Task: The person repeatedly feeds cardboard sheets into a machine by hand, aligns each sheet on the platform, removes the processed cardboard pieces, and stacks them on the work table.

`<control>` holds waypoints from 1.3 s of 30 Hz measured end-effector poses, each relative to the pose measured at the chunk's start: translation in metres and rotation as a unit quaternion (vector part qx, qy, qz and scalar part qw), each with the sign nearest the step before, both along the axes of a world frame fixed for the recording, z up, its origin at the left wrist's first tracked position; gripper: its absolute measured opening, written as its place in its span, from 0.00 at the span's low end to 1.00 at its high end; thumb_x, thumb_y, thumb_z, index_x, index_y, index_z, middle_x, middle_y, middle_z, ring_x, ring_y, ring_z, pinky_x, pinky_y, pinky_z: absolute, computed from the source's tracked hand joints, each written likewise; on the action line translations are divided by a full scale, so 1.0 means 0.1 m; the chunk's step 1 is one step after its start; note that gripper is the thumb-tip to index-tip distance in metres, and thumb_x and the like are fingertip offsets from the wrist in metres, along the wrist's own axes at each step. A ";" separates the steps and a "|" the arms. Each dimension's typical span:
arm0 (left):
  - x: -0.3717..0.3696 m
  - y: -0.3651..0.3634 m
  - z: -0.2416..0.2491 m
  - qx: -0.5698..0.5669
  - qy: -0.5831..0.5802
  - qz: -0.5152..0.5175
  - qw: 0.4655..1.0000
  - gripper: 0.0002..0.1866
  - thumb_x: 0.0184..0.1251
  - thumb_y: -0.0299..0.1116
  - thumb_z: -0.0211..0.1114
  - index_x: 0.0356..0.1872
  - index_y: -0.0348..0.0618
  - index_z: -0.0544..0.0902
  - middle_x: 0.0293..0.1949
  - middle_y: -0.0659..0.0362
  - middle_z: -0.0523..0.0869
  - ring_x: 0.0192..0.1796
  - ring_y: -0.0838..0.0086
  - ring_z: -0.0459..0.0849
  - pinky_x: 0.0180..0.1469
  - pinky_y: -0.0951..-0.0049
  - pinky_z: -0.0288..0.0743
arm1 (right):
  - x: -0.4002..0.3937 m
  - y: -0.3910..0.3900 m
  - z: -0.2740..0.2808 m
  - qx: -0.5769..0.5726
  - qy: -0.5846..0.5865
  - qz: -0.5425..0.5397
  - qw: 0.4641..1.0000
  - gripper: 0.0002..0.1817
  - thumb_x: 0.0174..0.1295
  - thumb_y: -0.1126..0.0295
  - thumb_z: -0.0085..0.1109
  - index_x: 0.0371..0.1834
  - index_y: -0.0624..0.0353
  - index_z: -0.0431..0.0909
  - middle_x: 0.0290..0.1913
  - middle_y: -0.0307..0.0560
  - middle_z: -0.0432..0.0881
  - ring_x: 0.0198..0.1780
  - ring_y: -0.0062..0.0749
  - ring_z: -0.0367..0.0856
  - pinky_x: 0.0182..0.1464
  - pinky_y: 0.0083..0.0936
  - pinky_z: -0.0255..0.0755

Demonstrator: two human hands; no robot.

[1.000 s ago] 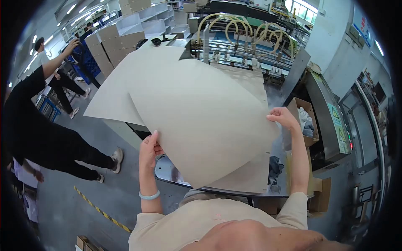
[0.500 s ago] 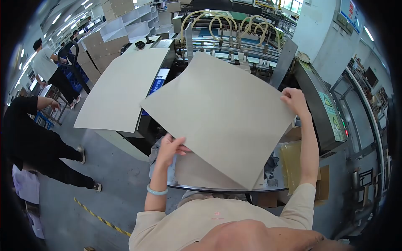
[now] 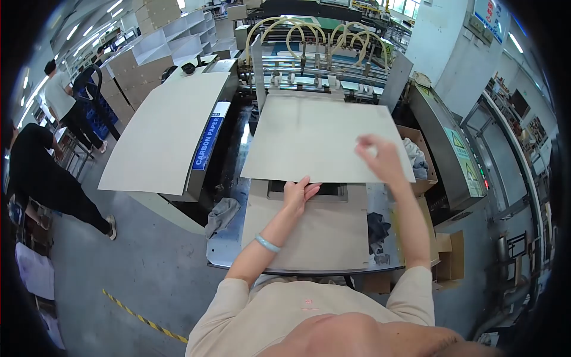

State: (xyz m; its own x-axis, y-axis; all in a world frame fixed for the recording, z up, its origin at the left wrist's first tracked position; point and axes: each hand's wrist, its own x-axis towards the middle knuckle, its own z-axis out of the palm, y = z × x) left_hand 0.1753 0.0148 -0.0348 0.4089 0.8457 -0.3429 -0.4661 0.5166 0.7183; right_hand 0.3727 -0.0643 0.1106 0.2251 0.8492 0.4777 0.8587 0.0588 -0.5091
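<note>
A large greyish-beige cardboard sheet (image 3: 321, 140) lies nearly level at the front of a machine, its far edge close to the rollers. At the sheet's near edge is my left hand (image 3: 297, 195), fingers stretched out and thumb against the edge. Over the right part of the sheet is my right hand (image 3: 379, 157), slightly blurred, fingers bent but apart, nothing visible in it. Nearer my body, another board (image 3: 309, 235) rests on the metal table (image 3: 229, 241). Between the two boards a dark framed opening (image 3: 333, 191) shows in part.
A stack of large sheets (image 3: 169, 128) stands at the left beside a blue "CARBON PAPER" label (image 3: 209, 137). Grey rags (image 3: 222, 215) lie on the table. Hoses (image 3: 291, 27) arch over the machine (image 3: 321, 65). A guard rail (image 3: 458, 149) and cardboard box (image 3: 450, 256) are right. Two people stand left.
The sheet has turned from a tilted, diagonal position to lie squarer before the rollers. My left hand moved right and forward along its near edge; my right hand came off its right corner and moved inward.
</note>
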 end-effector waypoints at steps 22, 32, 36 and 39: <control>-0.56 0.00 -0.32 0.504 0.397 -0.075 0.763 0.15 0.62 0.33 0.64 0.47 0.37 0.80 0.46 0.51 0.84 0.47 0.63 0.84 0.51 0.66 0.76 | -0.24 0.13 -1.67 -0.050 0.806 0.022 0.589 0.12 0.71 0.67 0.49 0.48 0.65 0.74 0.41 0.53 0.85 0.35 0.31 0.85 0.34 0.24 0.80; -0.68 -0.06 -0.43 0.656 0.509 -0.008 0.558 0.18 0.60 0.41 0.64 0.45 0.39 0.82 0.46 0.54 0.85 0.50 0.61 0.80 0.59 0.65 0.67 | -0.26 0.20 -1.70 -0.056 0.791 0.000 0.610 0.12 0.70 0.68 0.50 0.46 0.68 0.74 0.38 0.53 0.85 0.33 0.30 0.84 0.34 0.25 0.81; -0.66 -0.06 -0.41 0.652 0.511 -0.004 0.561 0.17 0.60 0.41 0.64 0.45 0.40 0.83 0.47 0.55 0.85 0.51 0.62 0.80 0.59 0.66 0.67 | -0.26 0.24 -1.67 -0.056 0.770 -0.014 0.636 0.13 0.69 0.69 0.51 0.45 0.70 0.75 0.38 0.53 0.85 0.33 0.30 0.84 0.33 0.25 0.81; -0.67 -0.07 -0.41 0.646 0.511 -0.008 0.567 0.17 0.60 0.41 0.64 0.44 0.40 0.83 0.47 0.55 0.85 0.51 0.63 0.80 0.60 0.66 0.67 | -0.29 0.26 -1.64 -0.052 0.754 -0.041 0.653 0.13 0.68 0.69 0.52 0.44 0.72 0.75 0.38 0.53 0.85 0.32 0.30 0.84 0.32 0.24 0.80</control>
